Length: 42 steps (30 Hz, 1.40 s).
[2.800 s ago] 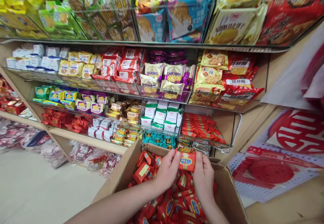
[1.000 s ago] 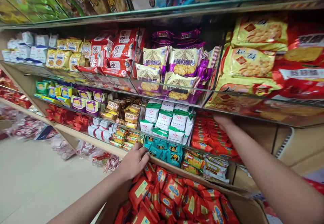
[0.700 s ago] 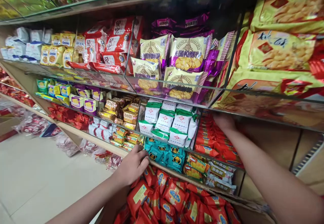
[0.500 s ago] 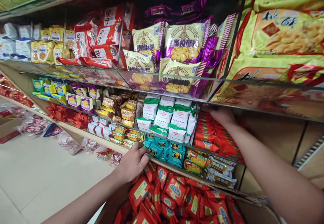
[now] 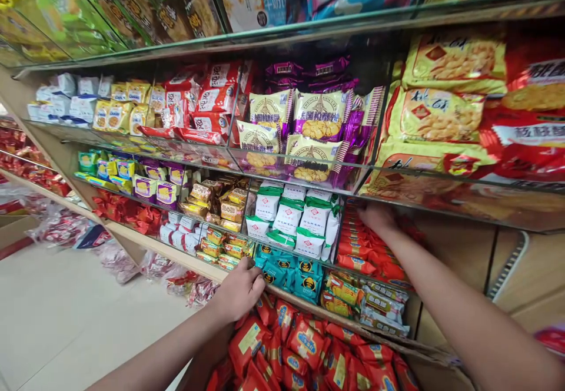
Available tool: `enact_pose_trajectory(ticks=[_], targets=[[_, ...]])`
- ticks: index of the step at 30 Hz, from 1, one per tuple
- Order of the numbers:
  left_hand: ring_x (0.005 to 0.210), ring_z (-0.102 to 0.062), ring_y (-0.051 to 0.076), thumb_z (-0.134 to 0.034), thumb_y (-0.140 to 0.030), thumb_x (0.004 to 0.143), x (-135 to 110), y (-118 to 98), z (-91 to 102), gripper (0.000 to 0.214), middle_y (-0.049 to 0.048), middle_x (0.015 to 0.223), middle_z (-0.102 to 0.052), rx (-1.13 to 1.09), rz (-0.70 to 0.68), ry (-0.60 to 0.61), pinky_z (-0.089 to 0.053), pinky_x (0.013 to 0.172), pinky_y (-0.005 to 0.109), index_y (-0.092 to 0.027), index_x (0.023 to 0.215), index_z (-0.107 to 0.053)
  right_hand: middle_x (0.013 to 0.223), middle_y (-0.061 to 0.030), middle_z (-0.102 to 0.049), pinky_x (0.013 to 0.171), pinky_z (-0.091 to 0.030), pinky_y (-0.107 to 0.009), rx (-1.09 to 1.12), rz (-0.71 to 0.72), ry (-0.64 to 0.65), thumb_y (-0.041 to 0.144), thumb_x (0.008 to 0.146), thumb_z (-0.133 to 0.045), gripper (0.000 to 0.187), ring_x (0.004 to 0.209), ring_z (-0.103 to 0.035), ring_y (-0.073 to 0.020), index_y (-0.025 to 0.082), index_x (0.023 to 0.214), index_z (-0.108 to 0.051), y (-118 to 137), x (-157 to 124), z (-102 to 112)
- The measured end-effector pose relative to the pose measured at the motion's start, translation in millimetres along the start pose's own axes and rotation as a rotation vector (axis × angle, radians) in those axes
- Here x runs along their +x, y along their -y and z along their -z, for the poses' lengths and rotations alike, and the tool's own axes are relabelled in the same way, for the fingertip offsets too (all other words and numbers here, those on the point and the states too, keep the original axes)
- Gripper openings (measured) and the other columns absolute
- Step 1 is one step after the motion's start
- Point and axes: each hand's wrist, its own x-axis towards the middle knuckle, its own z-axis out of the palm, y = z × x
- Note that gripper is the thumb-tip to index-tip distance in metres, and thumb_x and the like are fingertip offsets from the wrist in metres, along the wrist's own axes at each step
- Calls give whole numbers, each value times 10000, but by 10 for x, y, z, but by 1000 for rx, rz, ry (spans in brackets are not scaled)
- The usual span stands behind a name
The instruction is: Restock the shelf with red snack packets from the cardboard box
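My left hand rests at the front edge of the lowest shelf, its fingers curled over the shelf edge. Beside it are teal packets and small yellow-orange packets. My right hand reaches under the glass shelf into a compartment of red wrapped snack packets laid in rows. Its fingers are hidden at the back of those packets, so any hold is out of sight. Below both hands, a cardboard box contains many loose red snack packets.
French biscuit packets fill the glass shelf above, beside large yellow packets. White-and-green packets stand between my hands. A glass shelf edge overhangs my right forearm. Plastic-bagged goods lie on the tiled floor at left.
The view has tilted up and drawn back, showing more of the upper shelf. My left hand stays at the shelf edge, and my right hand remains among the red packets.
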Motion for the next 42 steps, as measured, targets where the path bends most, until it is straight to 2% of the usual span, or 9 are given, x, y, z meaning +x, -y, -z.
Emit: enact_pose_trajectory(ticks=[7,10,12,15,18,24,32,37,42], targets=[[887,-470,192,-256,-284,875,-29,31,38,383,50,795,-561,78,-52,29,-381,827,311,-182,752,-605,748,-106,-641,810,-391,-402,2,10,60,280,710,-518,170,860,-567,-272,166,685,-642,345,-218,501],[905,-456,194,-270,-316,879,-40,68,39,381,42,821,-589,96,-90,43,-369,835,308,-187,788,-617,656,-49,-604,677,-419,-316,218,138,-6,406,757,-484,261,663,-548,-186,190,722,-625,541,-847,881],[918,-460,189,-279,-321,878,-29,74,-2,376,40,821,-589,95,-64,28,-373,835,294,-185,788,-618,602,-16,-581,607,-409,-269,398,369,163,436,770,-472,281,574,-506,-142,220,664,-618,644,-1432,1048],[921,-476,184,-256,-274,879,2,22,-84,375,47,815,-574,95,-31,10,-382,832,286,-170,790,-606,659,-19,-604,644,-421,-274,333,537,613,372,802,-464,239,650,-534,-157,236,724,-646,700,-2255,961],[935,-480,193,-232,-236,876,18,-49,-132,374,63,836,-566,95,-22,-14,-382,844,303,-156,813,-592,1034,-110,-605,821,-406,-353,148,342,654,267,833,-411,279,926,-540,-221,173,1000,-614,639,-2683,562],[948,-484,206,-286,-287,875,-24,11,-117,346,56,809,-581,94,-52,-45,-390,852,326,-176,795,-604,963,-140,-616,818,-401,-405,51,182,669,273,733,-580,389,941,-503,-289,104,1084,-572,533,-2729,132],[1054,-454,196,-397,-297,850,-330,-443,92,292,80,1103,-520,-202,-316,-239,-356,918,349,-194,1098,-513,972,-58,-557,849,-409,-331,493,140,538,212,736,-566,249,936,-518,-193,209,985,-580,698,-2578,688],[674,-494,122,-303,-390,885,-492,-1051,-110,313,-3,704,-505,-705,-188,-116,-428,632,246,-177,761,-497,923,-25,-573,773,-455,-322,994,-260,314,325,665,-663,441,853,-553,-170,218,1060,-499,929,-2567,936],[480,-481,93,-259,-465,879,-535,-1251,-373,328,-41,619,-477,-1112,35,-28,-389,435,205,-197,794,-429,748,-8,-602,520,-436,-243,1114,-626,44,485,748,-525,325,590,-531,-129,186,877,-518,1011,-2755,816]])
